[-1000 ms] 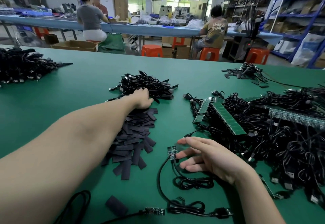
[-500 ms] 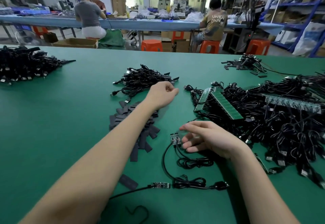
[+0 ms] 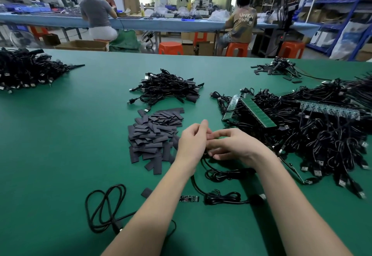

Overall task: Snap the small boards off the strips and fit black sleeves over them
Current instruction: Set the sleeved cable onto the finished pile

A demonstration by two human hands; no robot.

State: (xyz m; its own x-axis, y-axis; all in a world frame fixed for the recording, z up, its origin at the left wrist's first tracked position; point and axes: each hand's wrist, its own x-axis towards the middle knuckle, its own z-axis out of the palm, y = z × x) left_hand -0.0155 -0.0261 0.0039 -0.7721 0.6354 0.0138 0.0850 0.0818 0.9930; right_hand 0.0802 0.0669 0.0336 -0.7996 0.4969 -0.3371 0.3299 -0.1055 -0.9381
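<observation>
Both hands meeting just near of centre on the green table (image 3: 60, 155), left hand (image 3: 191, 145) and right hand (image 3: 235, 147) with fingers curled inward toward each other, touching; whatever sits between them hidden, so a grip on a board or a sleeve cannot be told. Black sleeves (image 3: 153, 135) heaped just left of the hands: flat, thin, soft, likely featherweight and prone to collapsing shut, so best pinched at the open end and squeezed at the edges to gape. A loose small board (image 3: 189, 198) lying nearer, by the left forearm, long axis left to right, its cable (image 3: 221, 198) trailing right; probably stiff but fragile, best held by its edges. Green strips (image 3: 258, 113) right of centre on a cable tangle, running far-left to near-right. Sleeved cables (image 3: 167, 88) piled farther off.
</observation>
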